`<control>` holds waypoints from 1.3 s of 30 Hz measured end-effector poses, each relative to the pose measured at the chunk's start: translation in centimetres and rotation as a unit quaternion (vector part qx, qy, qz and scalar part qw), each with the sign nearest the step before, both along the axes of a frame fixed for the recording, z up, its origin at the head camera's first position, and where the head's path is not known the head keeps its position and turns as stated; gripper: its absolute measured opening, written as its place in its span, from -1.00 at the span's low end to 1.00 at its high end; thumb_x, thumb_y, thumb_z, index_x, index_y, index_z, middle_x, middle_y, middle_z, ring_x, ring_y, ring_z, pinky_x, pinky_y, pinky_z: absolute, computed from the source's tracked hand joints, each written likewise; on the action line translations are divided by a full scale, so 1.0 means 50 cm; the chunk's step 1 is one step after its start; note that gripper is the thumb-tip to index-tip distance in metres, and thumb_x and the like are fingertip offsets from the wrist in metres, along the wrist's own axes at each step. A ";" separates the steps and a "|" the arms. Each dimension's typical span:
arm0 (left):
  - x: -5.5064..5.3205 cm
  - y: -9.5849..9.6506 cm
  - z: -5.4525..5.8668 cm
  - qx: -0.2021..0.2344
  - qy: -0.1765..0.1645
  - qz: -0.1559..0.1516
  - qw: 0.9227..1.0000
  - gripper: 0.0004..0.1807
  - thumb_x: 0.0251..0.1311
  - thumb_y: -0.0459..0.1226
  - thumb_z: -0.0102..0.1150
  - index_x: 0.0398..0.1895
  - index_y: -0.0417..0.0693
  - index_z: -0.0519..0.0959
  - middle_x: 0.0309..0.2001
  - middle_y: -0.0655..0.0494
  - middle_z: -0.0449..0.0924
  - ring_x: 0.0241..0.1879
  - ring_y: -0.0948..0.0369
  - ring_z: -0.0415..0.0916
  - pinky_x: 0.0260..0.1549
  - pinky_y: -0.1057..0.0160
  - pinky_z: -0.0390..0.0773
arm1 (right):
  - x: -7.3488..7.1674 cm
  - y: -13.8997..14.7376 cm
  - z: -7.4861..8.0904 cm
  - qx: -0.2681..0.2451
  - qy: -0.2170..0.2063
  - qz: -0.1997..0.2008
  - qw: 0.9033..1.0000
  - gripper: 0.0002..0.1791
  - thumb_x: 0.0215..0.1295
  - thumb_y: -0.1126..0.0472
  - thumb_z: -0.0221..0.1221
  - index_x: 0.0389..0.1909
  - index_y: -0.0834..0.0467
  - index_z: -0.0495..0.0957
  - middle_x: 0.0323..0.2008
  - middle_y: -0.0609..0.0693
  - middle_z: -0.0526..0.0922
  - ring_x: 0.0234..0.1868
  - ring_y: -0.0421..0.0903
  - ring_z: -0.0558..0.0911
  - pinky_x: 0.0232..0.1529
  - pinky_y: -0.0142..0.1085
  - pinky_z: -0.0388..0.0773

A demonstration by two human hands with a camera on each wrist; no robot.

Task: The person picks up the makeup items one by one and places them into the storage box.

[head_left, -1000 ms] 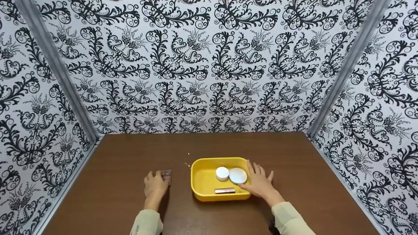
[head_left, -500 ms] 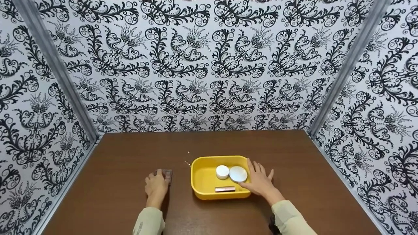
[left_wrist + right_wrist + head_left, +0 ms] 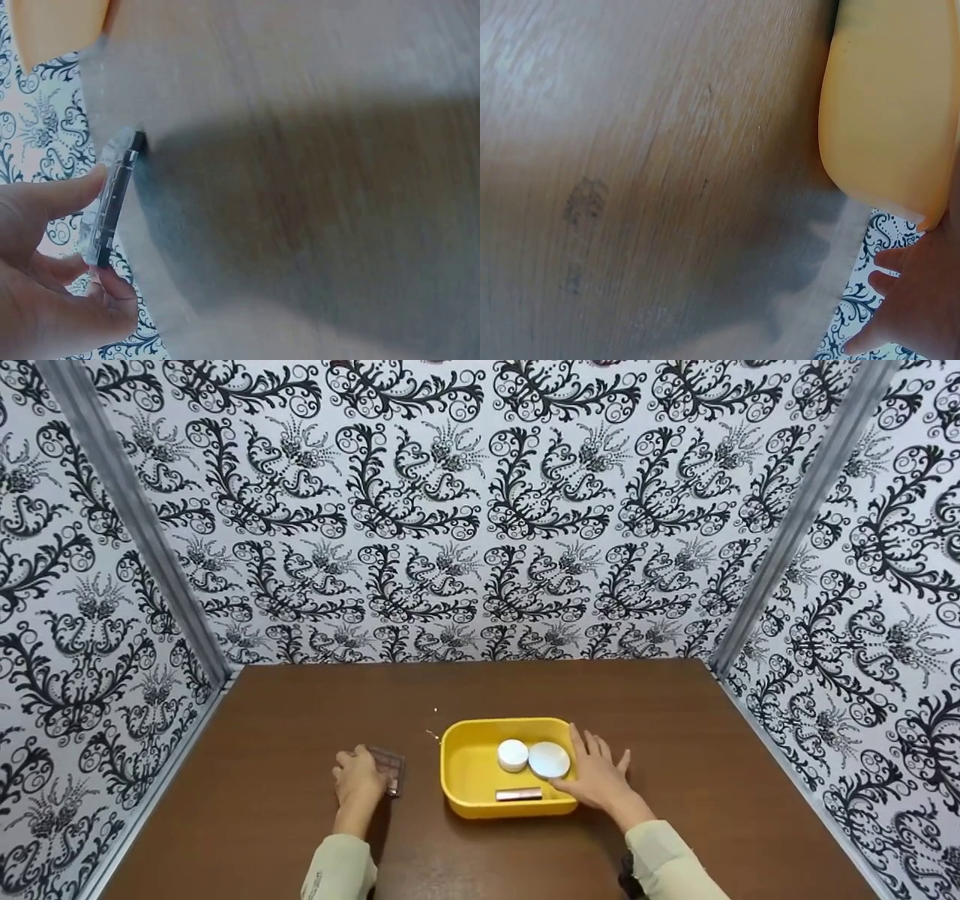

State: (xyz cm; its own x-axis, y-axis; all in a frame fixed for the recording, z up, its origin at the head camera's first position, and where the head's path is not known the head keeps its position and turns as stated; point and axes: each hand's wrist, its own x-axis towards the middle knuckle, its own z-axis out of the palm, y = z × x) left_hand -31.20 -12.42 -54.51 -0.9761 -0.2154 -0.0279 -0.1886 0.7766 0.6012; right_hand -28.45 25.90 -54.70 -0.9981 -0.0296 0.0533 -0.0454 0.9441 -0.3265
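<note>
My left hand grips an eyeshadow palette at the left of the yellow tray. In the left wrist view the palette is seen edge-on, with a dark base and a clear lid. The thumb lies on one side and the fingers curl under its near end; its far end is close to the tabletop. My right hand rests on the tray's right rim with fingers spread and straight. The right wrist view shows those fingers beside the tray's outer wall.
Inside the tray lie a small white round jar, a wider white round container and a shiny pinkish tube. Small pale specks mark the brown table. Patterned walls enclose its back and sides.
The palette in my left hand has turned and shifted slightly right, and more of it shows beyond the fingers. My right hand and the tray have stayed in place.
</note>
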 end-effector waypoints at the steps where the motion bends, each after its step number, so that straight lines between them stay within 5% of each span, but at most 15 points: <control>1: 0.001 -0.001 0.002 -0.005 0.005 -0.004 1.000 -0.28 0.18 -0.33 0.32 0.33 -0.50 0.26 0.24 -0.60 0.20 0.16 -0.48 0.30 0.08 -0.30 0.46 | 0.000 0.000 0.000 -0.001 0.001 0.000 1.000 0.20 0.07 -0.28 0.35 0.59 0.10 -0.07 0.49 0.34 0.16 0.49 0.36 0.14 0.30 0.58 -0.24; 11: 0.015 -0.022 0.029 0.008 0.020 -0.025 0.999 -0.47 0.28 -0.29 0.20 0.29 -0.30 0.42 0.16 -0.43 0.52 0.11 -0.35 0.50 0.05 -0.27 0.51 | -0.003 0.004 0.002 -0.001 -0.005 0.000 1.000 0.19 0.09 -0.27 0.34 0.59 0.09 -0.08 0.50 0.33 0.15 0.50 0.35 0.13 0.32 0.57 -0.25; 19: 0.024 -0.018 0.068 0.064 0.068 -0.020 0.995 -0.49 0.31 -0.27 0.17 0.30 -0.28 0.42 0.17 -0.44 0.52 0.11 -0.37 0.51 0.00 -0.29 0.52 | -0.001 0.004 0.001 0.000 0.002 0.001 1.000 0.20 0.07 -0.26 0.35 0.59 0.12 -0.08 0.49 0.35 0.17 0.49 0.37 0.15 0.31 0.58 -0.24; 32: 0.038 0.040 0.119 0.158 0.140 -0.069 0.975 -0.51 0.32 -0.36 0.16 0.31 -0.26 0.42 0.05 -0.32 0.64 0.06 -0.19 0.61 0.04 -0.17 0.55 | 0.001 0.003 -0.003 -0.003 0.002 0.002 1.000 0.19 0.07 -0.26 0.35 0.58 0.12 -0.05 0.47 0.35 0.19 0.49 0.37 0.15 0.30 0.59 -0.24; 39: 0.035 0.090 0.128 0.175 0.166 -0.075 0.968 -0.74 0.28 -0.34 0.25 -0.04 -0.26 0.47 -0.03 -0.30 0.68 0.03 -0.15 0.64 0.05 -0.13 0.56 | -0.001 0.001 -0.002 -0.001 0.009 -0.001 1.000 0.18 0.06 -0.26 0.35 0.58 0.11 -0.04 0.47 0.34 0.22 0.48 0.36 0.17 0.29 0.59 -0.22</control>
